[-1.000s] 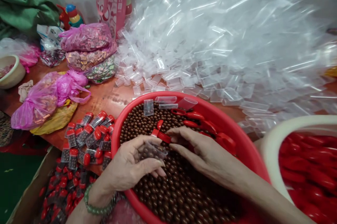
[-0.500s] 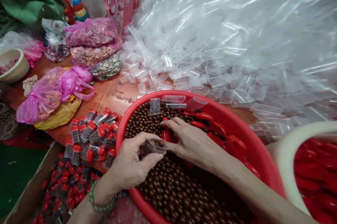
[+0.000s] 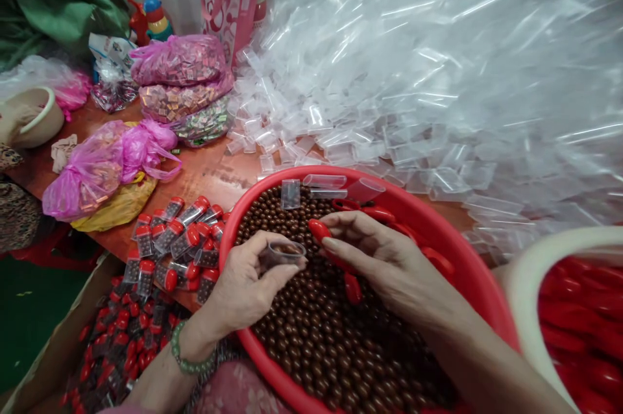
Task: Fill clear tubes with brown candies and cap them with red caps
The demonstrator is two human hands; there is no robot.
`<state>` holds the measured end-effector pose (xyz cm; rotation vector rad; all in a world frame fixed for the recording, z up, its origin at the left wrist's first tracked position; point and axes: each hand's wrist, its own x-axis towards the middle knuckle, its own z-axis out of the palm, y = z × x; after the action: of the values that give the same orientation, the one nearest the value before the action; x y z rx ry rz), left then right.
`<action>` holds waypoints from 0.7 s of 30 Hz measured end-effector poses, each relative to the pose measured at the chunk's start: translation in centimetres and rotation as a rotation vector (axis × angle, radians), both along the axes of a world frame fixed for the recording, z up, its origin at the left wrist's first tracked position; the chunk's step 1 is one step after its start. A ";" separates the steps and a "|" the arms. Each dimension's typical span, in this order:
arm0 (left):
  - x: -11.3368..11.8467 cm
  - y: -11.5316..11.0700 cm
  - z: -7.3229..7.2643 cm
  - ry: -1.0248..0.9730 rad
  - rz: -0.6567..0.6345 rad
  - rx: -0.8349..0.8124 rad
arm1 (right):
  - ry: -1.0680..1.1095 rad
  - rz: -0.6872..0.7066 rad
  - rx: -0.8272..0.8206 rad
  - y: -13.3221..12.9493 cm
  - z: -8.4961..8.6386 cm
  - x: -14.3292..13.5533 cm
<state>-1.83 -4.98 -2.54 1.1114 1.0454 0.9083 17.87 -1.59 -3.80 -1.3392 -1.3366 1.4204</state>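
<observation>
My left hand (image 3: 253, 278) is closed around a small clear plastic container (image 3: 287, 250), its oval mouth facing up and brown balls inside. My right hand (image 3: 377, 248) pinches a glossy red cap (image 3: 320, 230) between thumb and fingers, a short way right of the container and apart from it. Both hands are over a red tub (image 3: 487, 297) of shiny brown balls (image 3: 316, 349). Another red cap (image 3: 353, 289) shows below my right hand; whether it is held I cannot tell. More red caps (image 3: 438, 261) lie along the tub's right side.
Clear empty containers (image 3: 418, 109) are heaped behind the tub, and a few lie inside its far rim. Filled red-capped containers (image 3: 170, 239) lie at left, more in a box (image 3: 63, 329) below. A cream bucket (image 3: 520, 297) of red caps stands right. Pink bags (image 3: 178, 60) sit back left.
My right hand has lifted from the balls and moved right, away from the container, now with a red cap raised in its fingertips. My left hand keeps the container nearly in place.
</observation>
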 end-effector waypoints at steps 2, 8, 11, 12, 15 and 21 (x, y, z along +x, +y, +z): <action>0.0 0.0 0.0 0.013 0.018 0.016 | 0.148 -0.031 -0.150 -0.6 0.6 0.2; 0.5 0.0 -0.1 -0.020 0.096 0.085 | 0.346 -0.017 -0.305 -2.2 0.8 -0.6; 1.1 0.0 -0.1 -0.094 0.114 0.073 | 0.360 0.046 -0.278 -2.8 0.0 -1.1; 1.2 0.0 -0.1 -0.105 0.115 0.054 | 0.363 0.069 -0.271 -3.0 -0.2 -1.2; 1.4 0.0 0.0 -0.071 0.125 0.011 | 0.335 0.124 -0.267 -3.5 -0.4 -1.6; 1.1 0.1 -0.7 -0.043 0.161 -0.019 | 0.123 0.163 -0.169 -4.6 -0.1 -1.9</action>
<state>-0.75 -4.87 -3.24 0.9981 1.1178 1.0433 15.96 -6.15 -3.87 -1.2489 -1.2914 1.7315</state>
